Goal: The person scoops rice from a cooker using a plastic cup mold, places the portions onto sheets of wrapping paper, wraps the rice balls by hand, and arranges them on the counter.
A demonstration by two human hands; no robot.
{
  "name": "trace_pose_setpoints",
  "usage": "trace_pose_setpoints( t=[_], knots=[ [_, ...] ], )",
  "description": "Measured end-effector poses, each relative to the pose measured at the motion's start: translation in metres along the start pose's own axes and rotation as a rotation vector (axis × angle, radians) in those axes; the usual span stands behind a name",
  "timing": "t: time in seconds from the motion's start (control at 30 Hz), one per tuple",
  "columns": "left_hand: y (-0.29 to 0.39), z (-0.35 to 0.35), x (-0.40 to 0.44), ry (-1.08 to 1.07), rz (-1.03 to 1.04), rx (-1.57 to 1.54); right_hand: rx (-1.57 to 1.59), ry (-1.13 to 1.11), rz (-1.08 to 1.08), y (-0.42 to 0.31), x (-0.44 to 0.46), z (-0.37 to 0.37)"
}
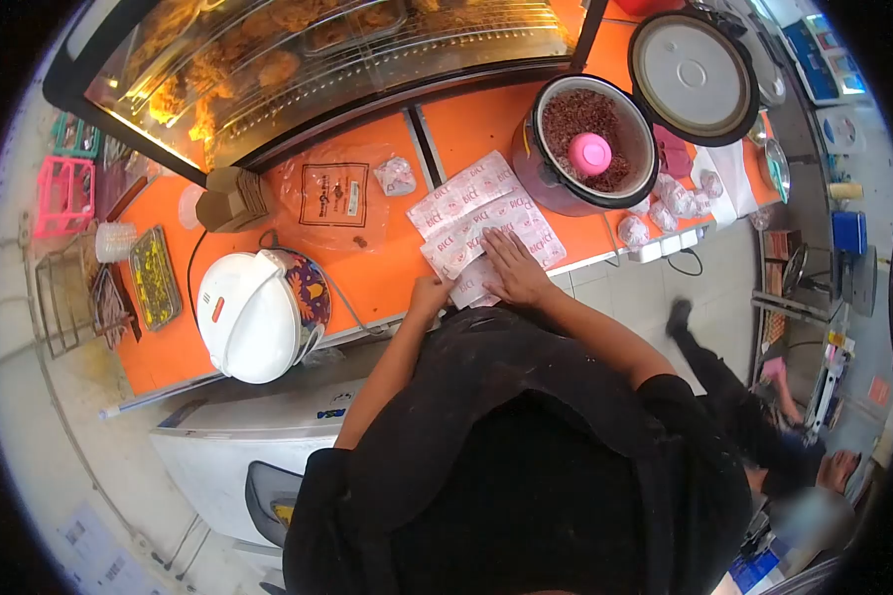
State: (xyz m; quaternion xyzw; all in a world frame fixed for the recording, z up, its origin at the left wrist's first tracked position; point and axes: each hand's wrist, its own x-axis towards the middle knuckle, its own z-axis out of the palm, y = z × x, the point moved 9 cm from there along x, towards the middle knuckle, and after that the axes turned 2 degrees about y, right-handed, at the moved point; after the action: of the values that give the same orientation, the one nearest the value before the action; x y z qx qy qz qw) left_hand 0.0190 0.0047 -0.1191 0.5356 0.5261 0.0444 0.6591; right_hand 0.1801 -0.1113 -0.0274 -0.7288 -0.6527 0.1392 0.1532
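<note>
White wrapping papers with red print reading "RICE" lie overlapped on the orange counter in front of me. My right hand rests flat on the nearest paper, fingers stretched out. At the near left edge of that paper, my left hand is closed with its fingertips pinching the edge. Just beyond the papers, to the right, stands a rice cooker with its lid raised. It holds dark reddish rice, and a pink round cup sits on the rice.
Small wrapped bundles lie right of the cooker; another bundle lies by a clear plastic bag. A white closed cooker and brown paper boxes are left. A glass fried-food display stands behind. Another person is at right.
</note>
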Motion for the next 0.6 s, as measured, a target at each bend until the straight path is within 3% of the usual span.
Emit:
trace_pose_setpoints(
  t=[0.07, 0.1, 0.17, 0.2, 0.27, 0.37, 0.4, 0.43, 0.5, 0.6],
  knots=[
    [-0.015, 0.016, -0.016, -0.293, -0.311, 0.034, 0.094, 0.012, -0.010, -0.002, 0.001, -0.014],
    [-0.027, 0.008, -0.005, -0.297, -0.309, 0.042, 0.075, -0.004, -0.038, -0.005, 0.002, -0.021],
    [-0.068, 0.027, -0.002, -0.584, -0.764, -0.755, 0.057, -0.012, -0.059, 0.001, 0.005, -0.021],
    [-0.065, 0.028, -0.004, -0.587, -0.765, -0.747, 0.005, 0.011, -0.098, 0.004, 0.005, -0.017],
    [-0.050, -0.010, 0.014, -0.173, -0.361, -0.384, -0.049, 0.040, -0.133, 0.012, 0.008, -0.015],
    [0.025, -0.055, -0.012, 0.421, 0.265, 0.164, 0.071, 0.074, -0.139, 0.019, 0.020, -0.026],
    [0.064, -0.048, -0.030, 0.461, 0.587, 0.249, 0.076, 0.012, -0.150, 0.022, 0.025, -0.024],
    [0.096, -0.041, -0.044, 0.456, 0.591, 0.249, 0.080, -0.051, -0.162, 0.024, 0.030, -0.022],
    [0.181, 0.031, -0.095, 0.098, 1.104, 0.799, 0.173, -0.064, -0.107, 0.029, 0.039, -0.031],
    [0.169, 0.067, -0.063, -0.071, 0.965, 0.940, 0.284, -0.135, -0.044, 0.041, 0.049, -0.026]
  ],
)
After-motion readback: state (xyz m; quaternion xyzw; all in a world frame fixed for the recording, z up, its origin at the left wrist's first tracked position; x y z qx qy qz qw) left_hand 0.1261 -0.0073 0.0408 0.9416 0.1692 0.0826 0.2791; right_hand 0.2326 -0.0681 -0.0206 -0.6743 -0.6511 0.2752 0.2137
